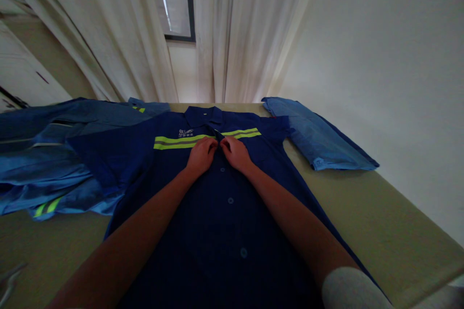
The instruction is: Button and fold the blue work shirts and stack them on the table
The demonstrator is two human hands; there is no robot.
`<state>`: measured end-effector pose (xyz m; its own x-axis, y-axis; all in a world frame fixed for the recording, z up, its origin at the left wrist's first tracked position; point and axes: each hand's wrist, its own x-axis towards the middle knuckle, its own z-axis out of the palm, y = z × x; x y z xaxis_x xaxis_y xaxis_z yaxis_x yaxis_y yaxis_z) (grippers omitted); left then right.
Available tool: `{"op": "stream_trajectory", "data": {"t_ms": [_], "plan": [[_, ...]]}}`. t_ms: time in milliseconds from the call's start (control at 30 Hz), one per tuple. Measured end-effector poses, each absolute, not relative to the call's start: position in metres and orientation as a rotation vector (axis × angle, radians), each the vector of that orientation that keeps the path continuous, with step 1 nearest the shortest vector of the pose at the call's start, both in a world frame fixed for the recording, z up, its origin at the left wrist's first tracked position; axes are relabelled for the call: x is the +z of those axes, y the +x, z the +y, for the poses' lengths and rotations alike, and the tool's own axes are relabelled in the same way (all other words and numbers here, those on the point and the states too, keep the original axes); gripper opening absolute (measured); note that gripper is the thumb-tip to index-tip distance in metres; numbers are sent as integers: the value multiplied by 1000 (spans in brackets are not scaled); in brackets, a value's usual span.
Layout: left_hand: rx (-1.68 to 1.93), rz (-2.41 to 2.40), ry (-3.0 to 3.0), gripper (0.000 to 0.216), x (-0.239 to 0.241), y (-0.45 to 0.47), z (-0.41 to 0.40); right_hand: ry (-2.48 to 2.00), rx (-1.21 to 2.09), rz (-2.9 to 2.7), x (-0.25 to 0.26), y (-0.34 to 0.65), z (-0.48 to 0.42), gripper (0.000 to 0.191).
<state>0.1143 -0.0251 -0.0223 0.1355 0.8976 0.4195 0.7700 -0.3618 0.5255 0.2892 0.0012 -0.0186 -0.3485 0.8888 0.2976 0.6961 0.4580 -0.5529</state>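
A dark blue short-sleeved work shirt (195, 231) lies spread face up, its collar at the far end. Across its chest runs a yellow-green reflective stripe (174, 142), with white lettering above it on the left. My left hand (202, 154) and my right hand (235, 153) meet at the front opening, level with the stripe. Both have their fingers closed in a pinch on the shirt's front edges. Whatever button lies between the fingertips is hidden. Below the hands, several buttons (231, 200) run down the closed front.
Blue garments with reflective strips (47, 154) lie in a heap on the left of the table (362, 222). A folded blue garment (319, 135) is at the right, near the white wall. Curtains (246, 34) hang behind the table. Something pale (10, 277) shows at the lower left edge.
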Motion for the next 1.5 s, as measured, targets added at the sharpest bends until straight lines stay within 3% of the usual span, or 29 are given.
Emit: {"op": "stream_trajectory", "data": {"t_ms": [300,1067,1333,1500], "plan": [[1015,1675,2192,10,-19,116,-29,-1243,578,-2148,-18,292,5,21],[971,1742,2063,16,-19,117,-23,-1328,358,-2253,-10,290,-5,13],[905,1778,2188,11,-15,119,-31,-1238,644,-2040,-18,293,8,5],[826,1850,2268,6,-16,122,-34,-1218,652,-2045,-19,293,7,6]]}}
